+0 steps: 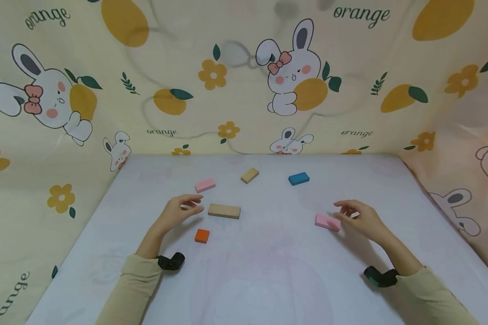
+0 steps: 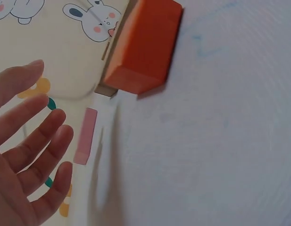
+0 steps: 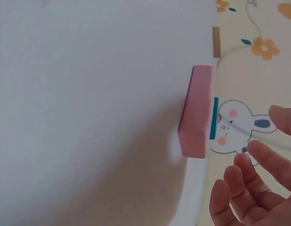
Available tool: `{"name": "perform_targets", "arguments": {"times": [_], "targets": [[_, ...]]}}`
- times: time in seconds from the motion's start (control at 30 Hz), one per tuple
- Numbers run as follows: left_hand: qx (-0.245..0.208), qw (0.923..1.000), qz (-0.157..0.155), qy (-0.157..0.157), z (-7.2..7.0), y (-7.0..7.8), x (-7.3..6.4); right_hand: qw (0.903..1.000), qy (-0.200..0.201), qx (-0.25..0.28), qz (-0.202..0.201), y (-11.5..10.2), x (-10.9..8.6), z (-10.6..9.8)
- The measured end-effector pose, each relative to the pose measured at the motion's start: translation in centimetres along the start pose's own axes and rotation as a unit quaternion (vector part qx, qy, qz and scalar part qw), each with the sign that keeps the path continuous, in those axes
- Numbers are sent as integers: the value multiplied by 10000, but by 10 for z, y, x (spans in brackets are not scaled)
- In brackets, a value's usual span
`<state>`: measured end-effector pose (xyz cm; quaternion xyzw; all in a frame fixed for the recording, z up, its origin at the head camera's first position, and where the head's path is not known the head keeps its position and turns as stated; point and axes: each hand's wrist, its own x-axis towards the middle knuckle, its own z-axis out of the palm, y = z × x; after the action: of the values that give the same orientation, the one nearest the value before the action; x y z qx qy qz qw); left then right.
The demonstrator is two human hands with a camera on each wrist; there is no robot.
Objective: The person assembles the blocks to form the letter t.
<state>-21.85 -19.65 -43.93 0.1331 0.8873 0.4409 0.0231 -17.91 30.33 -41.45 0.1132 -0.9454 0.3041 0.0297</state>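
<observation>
My left hand (image 1: 180,211) hovers over the table's left half with relaxed, spread fingers and nothing in them. Just right of its fingertips lies a long plain wooden block (image 1: 224,211); a small orange block (image 1: 202,236) lies nearer to me, and a pink block (image 1: 205,185) lies just beyond. In the left wrist view the orange block (image 2: 147,44) looms large, clear of the fingers. On the other side, my right hand (image 1: 361,219) is held above the table, fingers loosely bent and holding nothing. Its fingertips overlap the end of a second pink block (image 1: 327,222) in the head view.
Farther back lie a short wooden block (image 1: 249,175) and a blue block (image 1: 299,178). The white tabletop (image 1: 264,271) ends at a curtain (image 1: 244,90) printed with rabbits and oranges, which also rises along both sides.
</observation>
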Motion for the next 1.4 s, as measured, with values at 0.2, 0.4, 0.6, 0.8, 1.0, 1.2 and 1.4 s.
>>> {"name": "perform_targets", "arguments": {"times": [0.2, 0.4, 0.6, 0.8, 1.0, 1.2, 1.4], "targets": [[-4, 9998, -134, -124, 3, -3, 4, 9979, -426, 332, 358, 6, -5, 3], [-117, 9989, -293, -333, 7, -4, 7, 9920, -822, 664, 694, 12, -6, 7], [-80, 9987, -270, -420, 11, -4, 11, 9887, -942, 843, 802, 17, -7, 8], [54, 9973, -268, -679, 12, -3, 17, 9877, -1036, 792, 858, 19, -9, 7], [178, 9958, -70, -893, 12, -4, 25, 9873, -1052, 702, 963, 18, -9, 8], [176, 9936, -67, -1114, 10, -3, 29, 9850, -1095, 658, 1162, 20, -7, 9], [179, 9917, -169, -1261, 10, -7, 31, 9832, -1111, 713, 1263, 21, -2, 8]]}}
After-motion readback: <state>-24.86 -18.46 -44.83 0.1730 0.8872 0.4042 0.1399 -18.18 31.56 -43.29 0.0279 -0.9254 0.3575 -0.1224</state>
